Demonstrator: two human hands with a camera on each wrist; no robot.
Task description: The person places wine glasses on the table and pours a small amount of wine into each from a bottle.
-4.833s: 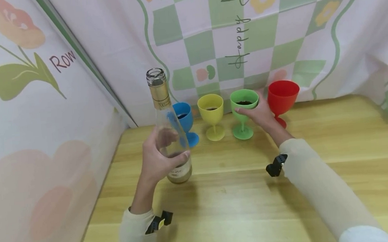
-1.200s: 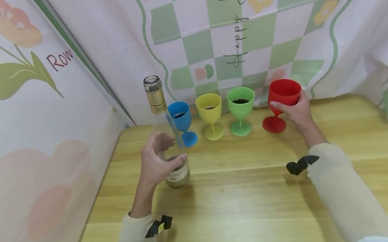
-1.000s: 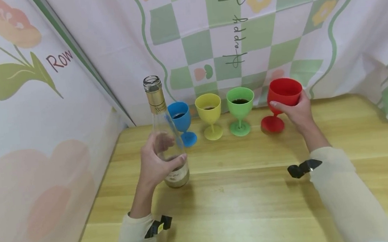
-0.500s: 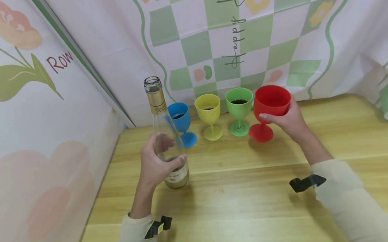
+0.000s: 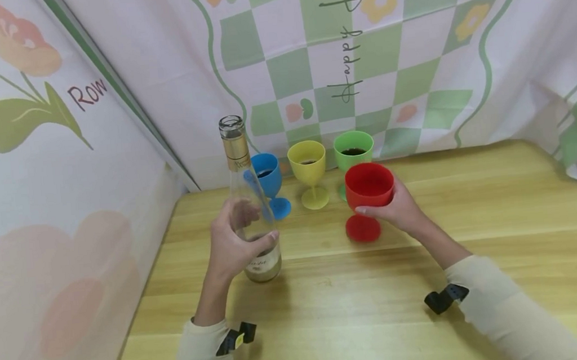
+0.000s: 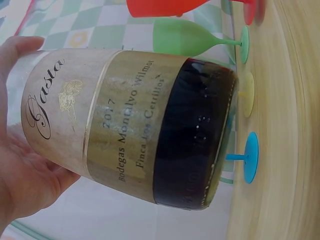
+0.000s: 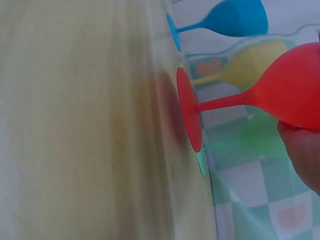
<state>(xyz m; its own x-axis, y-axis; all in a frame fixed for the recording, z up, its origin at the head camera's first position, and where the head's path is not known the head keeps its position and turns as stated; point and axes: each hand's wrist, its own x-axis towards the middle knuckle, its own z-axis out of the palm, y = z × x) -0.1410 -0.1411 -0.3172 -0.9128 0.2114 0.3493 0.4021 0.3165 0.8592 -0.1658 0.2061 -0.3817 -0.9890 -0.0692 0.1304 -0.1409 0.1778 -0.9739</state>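
Note:
My left hand (image 5: 232,244) grips a clear wine bottle (image 5: 266,262) around its body, holding it upright, uncapped, with gold foil on the neck. The left wrist view shows its label and dark liquid (image 6: 192,135) at the bottom. My right hand (image 5: 400,211) holds a red plastic goblet (image 5: 369,188) by its bowl, with no liquid visible inside. The red goblet's foot is close over the table, and it partly covers the green goblet (image 5: 354,141) in the head view. Dark liquid sits in the green, yellow (image 5: 307,164) and blue (image 5: 267,173) goblets.
The blue, yellow and green goblets stand in a row near the back of the wooden table (image 5: 329,312). Behind them hangs a checked curtain (image 5: 290,72); a floral panel (image 5: 68,220) borders the left side. The bottle overlaps the blue goblet in the head view.
My right hand was at the green goblet, then took hold of the red one. It has since brought the red goblet left and nearer to me. The left hand and bottle stay nearly still.

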